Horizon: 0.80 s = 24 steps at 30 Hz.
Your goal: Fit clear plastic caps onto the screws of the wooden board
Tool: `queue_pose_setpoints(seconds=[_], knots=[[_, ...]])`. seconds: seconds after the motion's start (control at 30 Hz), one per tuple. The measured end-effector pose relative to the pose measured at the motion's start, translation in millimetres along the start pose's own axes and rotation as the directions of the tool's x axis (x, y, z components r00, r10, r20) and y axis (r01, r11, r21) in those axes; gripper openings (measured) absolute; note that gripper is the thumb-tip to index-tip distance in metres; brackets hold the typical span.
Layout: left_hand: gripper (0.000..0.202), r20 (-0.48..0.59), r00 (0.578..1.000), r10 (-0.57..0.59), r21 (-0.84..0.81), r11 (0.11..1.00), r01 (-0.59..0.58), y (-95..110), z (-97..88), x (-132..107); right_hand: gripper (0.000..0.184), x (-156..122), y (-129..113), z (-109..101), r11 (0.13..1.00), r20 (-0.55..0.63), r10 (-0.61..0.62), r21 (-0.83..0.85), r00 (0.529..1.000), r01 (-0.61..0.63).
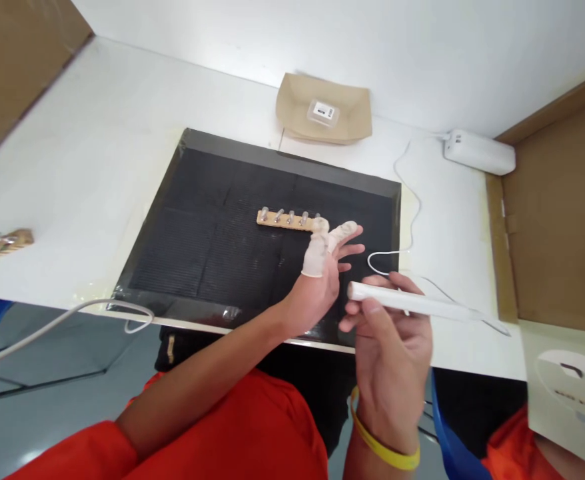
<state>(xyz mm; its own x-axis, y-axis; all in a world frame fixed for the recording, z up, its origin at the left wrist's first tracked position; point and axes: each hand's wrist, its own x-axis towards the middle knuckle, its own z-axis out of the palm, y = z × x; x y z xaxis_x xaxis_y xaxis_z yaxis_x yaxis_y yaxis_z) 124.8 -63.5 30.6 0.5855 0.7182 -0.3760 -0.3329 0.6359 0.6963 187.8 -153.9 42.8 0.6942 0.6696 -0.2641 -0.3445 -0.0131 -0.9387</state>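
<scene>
My left hand [317, 280], with pale finger cots on the thumb and index finger, reaches over a black ribbed mat [182, 233]. Its fingers are stretched and apart. The thumb tip covers the right end of a wooden strip [285, 220] that carries several small clear or metallic pegs in a row; whether it touches or presses there I cannot tell. Nearer to me, my right hand [392, 347] is closed around a white pen-shaped tool [402, 299], with the thumb along its side. The tool's far end points right and is blurred.
A cardboard tray [322, 130] holding a small clear box [323, 113] stands behind the mat. A white power unit [478, 152] sits at right, its thin cable [412, 220] running towards my right hand. Another pegged wooden strip [2, 247] lies left. Cardboard panels [562, 200] border the table.
</scene>
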Motion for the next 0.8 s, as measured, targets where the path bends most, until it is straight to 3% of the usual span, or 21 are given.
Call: queue_pose_setpoints(seconds=[0.07, 0.13, 0.2, 0.3, 0.4, 0.5, 0.57, 0.63, 0.73, 0.8], knots=[[0.057, 0.058, 0.998, 0.025, 0.127, 0.991, -0.032, 1, -10.6, 1, 0.048, 7, -5, -7, 1.000, -0.071, -0.031, -0.010, 0.997, 0.030], [0.049, 0.193, 0.981, 0.016, 0.260, 0.963, -0.067, 4, -23.1, -4, 0.052, 17, -9, -16, 0.998, -0.104, -0.054, -0.027, 0.993, 0.051], [0.044, 0.371, 0.924, -0.098, 0.371, 0.927, -0.051, 10, -33.1, -11, 0.057, 28, -11, -23, 0.997, -0.107, -0.072, -0.039, 0.992, 0.068], [0.041, 0.585, 0.746, -0.319, 0.554, 0.829, -0.080, 16, -37.1, -17, 0.062, 46, -12, -27, 0.994, -0.068, -0.103, -0.035, 0.992, 0.101], [0.044, 0.674, 0.545, -0.499, 0.667, 0.728, -0.160, 9, -29.2, -12, 0.065, 64, -11, -20, 0.987, 0.020, -0.157, -0.026, 0.987, 0.158], [0.039, 0.695, 0.261, -0.670, 0.719, 0.659, -0.221, -14, -18.1, -1, 0.071, 87, -6, -6, 0.980, 0.143, -0.190, -0.032, 0.971, 0.197], [0.037, 0.685, 0.106, -0.721, 0.721, 0.649, -0.244, -36, -11.3, 4, 0.075, 103, 0, 1, 0.979, 0.224, -0.184, -0.047, 0.957, 0.199], [0.040, 0.679, 0.016, -0.734, 0.720, 0.662, -0.209, -58, -3.9, 8, 0.078, 117, 7, 7, 0.978, 0.294, -0.172, -0.059, 0.940, 0.198], [0.039, 0.664, -0.063, -0.745, 0.731, 0.665, -0.152, -86, 9.4, 15, 0.079, 134, 16, 12, 0.981, 0.385, -0.146, -0.065, 0.911, 0.185], [0.034, 0.667, -0.205, -0.716, 0.704, 0.696, -0.141, -97, 17.1, 19, 0.080, 140, 20, 14, 0.983, 0.430, -0.128, -0.067, 0.894, 0.173]])
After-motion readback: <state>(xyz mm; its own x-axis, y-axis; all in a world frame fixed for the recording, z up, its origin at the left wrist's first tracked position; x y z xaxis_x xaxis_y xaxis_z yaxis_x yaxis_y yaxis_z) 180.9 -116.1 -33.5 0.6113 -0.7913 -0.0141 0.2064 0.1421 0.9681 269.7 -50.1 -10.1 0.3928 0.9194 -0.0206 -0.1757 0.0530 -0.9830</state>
